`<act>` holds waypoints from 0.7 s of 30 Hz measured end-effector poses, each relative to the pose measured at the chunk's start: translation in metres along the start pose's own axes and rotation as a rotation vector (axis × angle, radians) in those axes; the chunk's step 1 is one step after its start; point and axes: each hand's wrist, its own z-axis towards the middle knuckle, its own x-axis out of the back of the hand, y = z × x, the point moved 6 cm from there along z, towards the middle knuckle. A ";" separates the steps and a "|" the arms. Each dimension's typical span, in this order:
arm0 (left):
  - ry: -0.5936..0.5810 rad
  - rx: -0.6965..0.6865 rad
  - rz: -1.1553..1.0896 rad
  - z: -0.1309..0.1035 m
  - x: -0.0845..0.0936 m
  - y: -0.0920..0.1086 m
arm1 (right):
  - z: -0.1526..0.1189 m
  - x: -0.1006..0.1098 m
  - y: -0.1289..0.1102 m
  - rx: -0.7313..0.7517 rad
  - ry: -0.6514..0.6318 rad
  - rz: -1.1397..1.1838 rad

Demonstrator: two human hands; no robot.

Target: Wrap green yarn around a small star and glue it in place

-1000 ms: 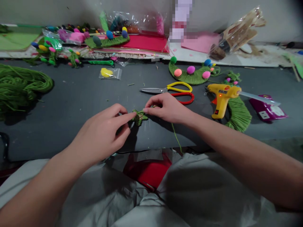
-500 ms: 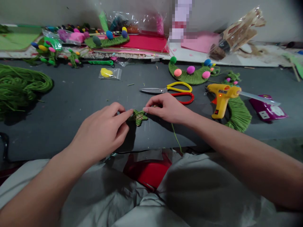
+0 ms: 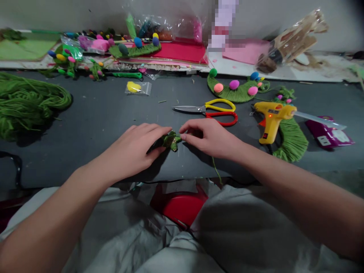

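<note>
Green yarn wraps a small star-like piece [image 3: 172, 142], and I see it near the middle of my view, at the front part of the dark grey table [image 3: 113, 110]. Call that piece the middle of the clock. My left hand [image 3: 135, 148] is at nine. Its pointing finger is on top and its thumb is below, with the piece held between them. My right hand [image 3: 209, 137] is at three. Its fingers are bent, and the tips of the thumb and pointing finger are close together by the piece's right point. I cannot tell from here if they pinch it. At four, a thin green strand [image 3: 216, 168] runs down past the table's front edge.

Scissors [image 3: 203, 109] lie between one and two, with one yellow handle and one red. Past them, that same way, is a green yarn crescent [image 3: 226, 94] with bright balls on it. Between two and three, a yellow glue gun [image 3: 271, 117] shows a little red light and covers part of a curved green piece [image 3: 294, 142]. Farther out at three is a purple packet [image 3: 331, 134]. At eleven lies a small clear bag [image 3: 145, 89] with something yellow inside. Between nine and ten sits a big heap of green yarn [image 3: 34, 104].
</note>
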 end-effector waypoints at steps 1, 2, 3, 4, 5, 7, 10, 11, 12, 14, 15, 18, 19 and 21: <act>-0.001 0.011 0.009 0.000 0.000 0.001 | 0.000 0.000 -0.001 0.013 0.004 -0.013; -0.003 0.018 0.014 -0.001 0.000 0.002 | 0.000 0.000 -0.002 0.027 0.007 -0.025; -0.005 0.021 0.016 -0.001 -0.001 0.003 | 0.000 0.000 -0.003 0.042 0.009 -0.037; -0.006 0.022 0.018 -0.001 -0.001 0.003 | 0.001 -0.001 -0.004 0.056 0.009 -0.051; 0.000 0.025 0.021 -0.001 -0.001 0.003 | 0.001 -0.001 -0.005 0.071 0.008 -0.064; 0.012 0.034 0.034 -0.002 -0.001 0.003 | 0.001 -0.002 -0.006 0.092 0.007 -0.091; 0.027 0.043 0.037 -0.003 -0.001 0.003 | 0.002 -0.004 -0.005 0.105 0.006 -0.124; 0.026 0.041 0.028 -0.003 -0.001 0.003 | 0.002 -0.005 -0.006 0.112 0.008 -0.132; 0.022 0.039 0.018 -0.002 -0.001 0.004 | 0.003 -0.006 -0.006 0.122 0.009 -0.138; 0.009 0.039 -0.003 -0.002 -0.002 0.004 | 0.004 -0.009 -0.006 0.144 0.009 -0.148; 0.004 0.041 -0.010 -0.001 -0.003 0.005 | 0.004 -0.010 -0.006 0.150 0.008 -0.153; 0.007 0.046 -0.020 0.000 -0.003 0.005 | 0.005 -0.012 -0.005 0.150 0.005 -0.173; 0.010 0.045 -0.023 0.000 -0.003 0.005 | 0.006 -0.012 -0.005 0.146 0.007 -0.176; 0.018 0.041 -0.029 -0.001 -0.002 0.005 | 0.006 -0.011 -0.005 0.138 0.008 -0.172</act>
